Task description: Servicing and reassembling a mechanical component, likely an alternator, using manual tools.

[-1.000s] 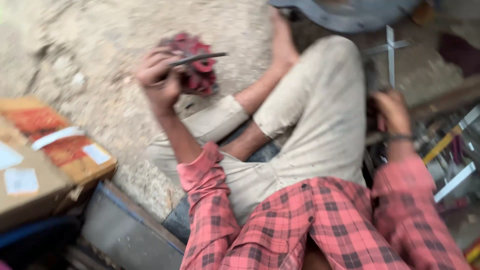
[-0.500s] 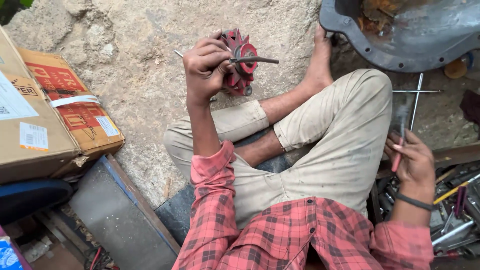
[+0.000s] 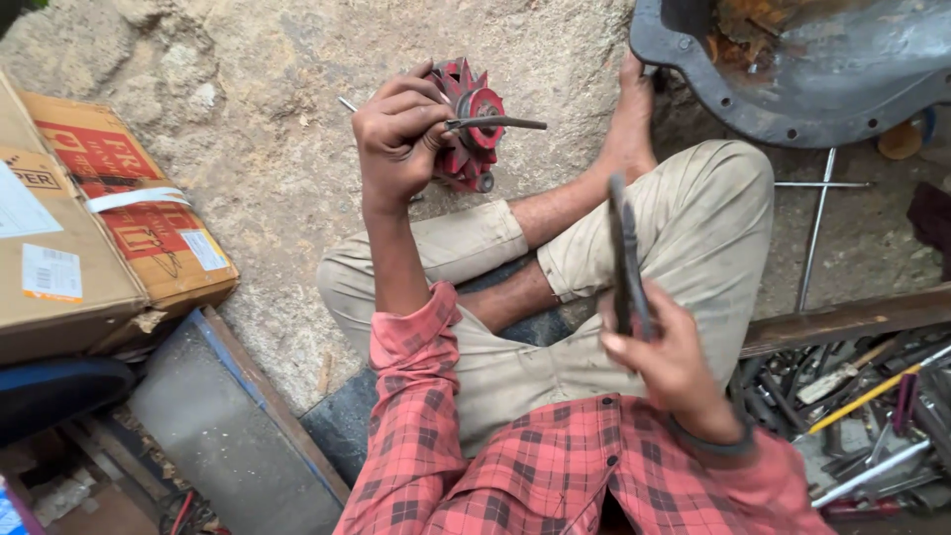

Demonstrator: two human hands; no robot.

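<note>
At nine o'clock in my view I have two cardboard boxes (image 3: 109, 233) sitting on the ground, the nearer one printed in red and banded with white tape. Below them, toward seven o'clock, lies a grey slab (image 3: 233, 436) with a blue edge.

Moving in, my left hand (image 3: 396, 144) is raised at about eleven o'clock, over the rough stone floor (image 3: 267, 129). Its grip is wrapped tight around a red finned rotor (image 3: 471, 134), and the fingers also pinch a thin metal rod (image 3: 495, 123). The rod's long axis runs nearly level across the frame, its free end pointing to three o'clock, just past the rotor's hub. The rotor's round face is turned toward me, slightly to the right.

At centre, my crossed legs in beige trousers (image 3: 684, 238) fill the frame, with one bare foot (image 3: 634, 129) stretched up toward twelve o'clock.

My right hand (image 3: 669, 362) sits at four o'clock, its grip closed on the handles of dark pliers (image 3: 624, 253). Their long axis stands almost upright, nose pointing to twelve o'clock, leaning a touch left.

At one o'clock rests a large grey metal housing (image 3: 822, 84) with bolt holes in its rim. At four o'clock, far right, a pile of loose tools (image 3: 857, 406) lies beyond a wooden bar (image 3: 842, 317).
</note>
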